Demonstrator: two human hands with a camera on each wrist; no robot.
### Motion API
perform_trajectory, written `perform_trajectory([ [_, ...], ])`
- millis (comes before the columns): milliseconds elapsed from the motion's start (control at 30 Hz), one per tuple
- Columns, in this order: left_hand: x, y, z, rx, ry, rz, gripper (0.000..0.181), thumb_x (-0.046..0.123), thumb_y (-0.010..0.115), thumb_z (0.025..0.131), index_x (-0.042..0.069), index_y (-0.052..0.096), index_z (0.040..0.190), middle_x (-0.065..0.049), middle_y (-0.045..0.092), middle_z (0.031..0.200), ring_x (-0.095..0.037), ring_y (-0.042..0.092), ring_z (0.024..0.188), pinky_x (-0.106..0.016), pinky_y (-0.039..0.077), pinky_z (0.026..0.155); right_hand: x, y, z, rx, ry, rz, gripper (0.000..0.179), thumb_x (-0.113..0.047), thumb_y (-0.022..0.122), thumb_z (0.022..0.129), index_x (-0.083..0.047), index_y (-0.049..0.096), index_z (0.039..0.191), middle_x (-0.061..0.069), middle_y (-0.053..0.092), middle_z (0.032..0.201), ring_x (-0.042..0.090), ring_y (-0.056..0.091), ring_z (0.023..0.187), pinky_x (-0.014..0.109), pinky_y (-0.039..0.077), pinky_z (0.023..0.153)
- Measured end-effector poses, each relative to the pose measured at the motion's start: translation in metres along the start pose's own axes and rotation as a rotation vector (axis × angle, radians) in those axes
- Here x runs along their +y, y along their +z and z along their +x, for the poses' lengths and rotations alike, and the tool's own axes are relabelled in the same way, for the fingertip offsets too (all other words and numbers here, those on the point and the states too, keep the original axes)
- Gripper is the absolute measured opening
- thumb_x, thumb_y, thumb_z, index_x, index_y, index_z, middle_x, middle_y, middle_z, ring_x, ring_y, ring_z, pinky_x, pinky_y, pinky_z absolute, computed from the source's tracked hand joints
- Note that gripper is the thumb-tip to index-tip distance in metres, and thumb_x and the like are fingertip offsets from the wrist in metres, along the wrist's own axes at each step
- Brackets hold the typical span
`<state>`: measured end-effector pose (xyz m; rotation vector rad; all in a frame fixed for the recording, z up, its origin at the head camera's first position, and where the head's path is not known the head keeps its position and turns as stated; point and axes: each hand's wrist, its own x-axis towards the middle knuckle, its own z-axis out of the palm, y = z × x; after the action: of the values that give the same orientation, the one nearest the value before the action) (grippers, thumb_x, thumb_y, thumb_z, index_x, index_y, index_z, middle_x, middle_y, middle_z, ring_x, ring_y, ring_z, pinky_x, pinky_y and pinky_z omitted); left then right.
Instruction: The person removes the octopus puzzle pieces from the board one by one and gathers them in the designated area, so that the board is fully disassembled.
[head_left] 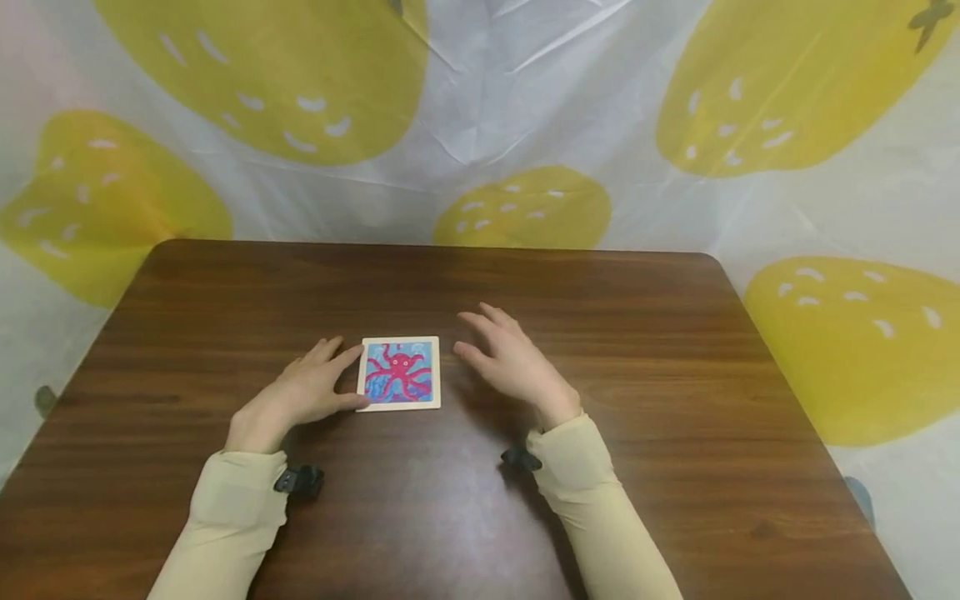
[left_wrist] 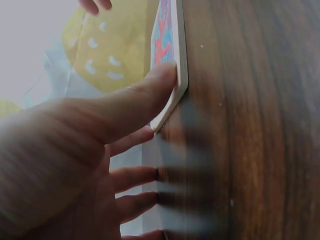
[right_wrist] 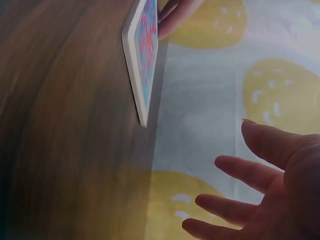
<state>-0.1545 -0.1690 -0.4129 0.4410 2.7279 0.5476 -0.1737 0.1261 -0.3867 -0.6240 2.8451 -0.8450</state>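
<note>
A square, white-bordered picture board [head_left: 400,373] lies flat on the brown wooden table, showing a pink-red octopus on blue. My left hand [head_left: 303,392] is at its left side, fingers spread. The thumb [left_wrist: 162,80] touches the board near its lower left corner, and the index fingertip meets the left edge close to the upper corner. The other fingertips rest on the table beyond. To the right of the board, my right hand [head_left: 517,362] hovers apart from it with fingers loosely extended and holding nothing; the right wrist view shows that hand [right_wrist: 265,185] with spread fingers.
The dark wooden table [head_left: 600,317] has rounded far corners. Behind it and at both sides hangs a white cloth [head_left: 360,200] printed with large yellow fruit shapes. A small black device [head_left: 300,482] is strapped at the left wrist, and another device [head_left: 520,458] at the right.
</note>
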Motion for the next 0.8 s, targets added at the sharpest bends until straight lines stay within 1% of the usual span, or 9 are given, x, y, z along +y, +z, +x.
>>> perform_trajectory([
  [100, -0.001, 0.000, 0.000, 0.003, -0.003, 0.002, 0.084, 0.044, 0.070, 0.088, 0.001, 0.034, 0.150, -0.035, 0.021, 0.152, -0.051, 0.015, 0.141, -0.070, 0.019, 0.106, -0.005, 0.009, 0.013, 0.001, -0.019, 0.034, 0.051, -0.034, 0.058, 0.099, -0.012, 0.049, 0.145, 0.013, 0.040, 0.151, 0.027, 0.030, 0.142, 0.044, 0.026, 0.114],
  [200, -0.002, 0.001, -0.002, 0.000, -0.006, 0.006, 0.084, 0.044, 0.070, 0.088, 0.001, 0.034, 0.151, -0.035, 0.021, 0.152, -0.051, 0.014, 0.141, -0.069, 0.017, 0.107, -0.012, 0.018, 0.026, 0.010, -0.039, 0.082, 0.050, -0.031, 0.059, 0.098, -0.011, 0.050, 0.143, 0.010, 0.046, 0.147, 0.024, 0.037, 0.139, 0.039, 0.028, 0.113],
  [400, -0.004, 0.002, -0.006, -0.023, -0.025, -0.001, 0.084, 0.044, 0.069, 0.089, 0.002, 0.032, 0.151, -0.034, 0.019, 0.153, -0.051, 0.011, 0.142, -0.069, 0.015, 0.107, -0.024, 0.039, 0.042, 0.023, -0.057, 0.183, 0.049, -0.027, 0.063, 0.096, -0.012, 0.053, 0.141, 0.007, 0.052, 0.141, 0.020, 0.043, 0.133, 0.036, 0.033, 0.110],
  [533, -0.003, 0.001, -0.008, -0.019, -0.006, -0.003, 0.083, 0.044, 0.069, 0.089, 0.002, 0.032, 0.151, -0.034, 0.019, 0.153, -0.051, 0.011, 0.142, -0.069, 0.015, 0.107, -0.031, 0.050, 0.047, 0.029, -0.061, 0.189, 0.046, -0.023, 0.066, 0.094, -0.012, 0.056, 0.138, 0.006, 0.056, 0.135, 0.019, 0.048, 0.128, 0.035, 0.037, 0.106],
  [567, -0.004, 0.002, -0.009, -0.019, -0.002, -0.004, 0.083, 0.043, 0.068, 0.090, 0.002, 0.032, 0.151, -0.034, 0.019, 0.153, -0.051, 0.011, 0.142, -0.069, 0.015, 0.108, -0.033, 0.052, 0.047, 0.024, -0.064, 0.179, 0.046, -0.022, 0.066, 0.093, -0.012, 0.057, 0.137, 0.006, 0.058, 0.133, 0.019, 0.050, 0.125, 0.034, 0.038, 0.105],
  [667, -0.005, 0.001, -0.012, -0.012, 0.003, -0.005, 0.082, 0.043, 0.069, 0.090, 0.000, 0.033, 0.151, -0.036, 0.020, 0.152, -0.053, 0.012, 0.141, -0.070, 0.015, 0.107, -0.039, 0.058, 0.051, -0.014, -0.073, 0.162, 0.045, -0.021, 0.067, 0.093, -0.012, 0.058, 0.136, 0.007, 0.062, 0.121, 0.018, 0.059, 0.104, 0.031, 0.046, 0.092],
  [733, -0.007, 0.001, -0.013, -0.007, 0.003, -0.010, 0.082, 0.043, 0.069, 0.090, 0.000, 0.033, 0.150, -0.036, 0.020, 0.151, -0.054, 0.012, 0.140, -0.071, 0.014, 0.107, -0.044, 0.060, 0.054, -0.043, -0.078, 0.166, 0.044, -0.020, 0.068, 0.092, -0.011, 0.060, 0.134, 0.006, 0.064, 0.110, 0.016, 0.061, 0.090, 0.028, 0.048, 0.082],
  [800, -0.008, 0.000, -0.014, 0.004, 0.006, -0.014, 0.082, 0.042, 0.069, 0.090, -0.001, 0.034, 0.149, -0.037, 0.021, 0.151, -0.055, 0.012, 0.140, -0.071, 0.015, 0.106, -0.047, 0.061, 0.057, -0.061, -0.071, 0.183, 0.043, -0.019, 0.069, 0.091, -0.011, 0.061, 0.132, 0.004, 0.064, 0.099, 0.014, 0.060, 0.079, 0.026, 0.047, 0.073],
])
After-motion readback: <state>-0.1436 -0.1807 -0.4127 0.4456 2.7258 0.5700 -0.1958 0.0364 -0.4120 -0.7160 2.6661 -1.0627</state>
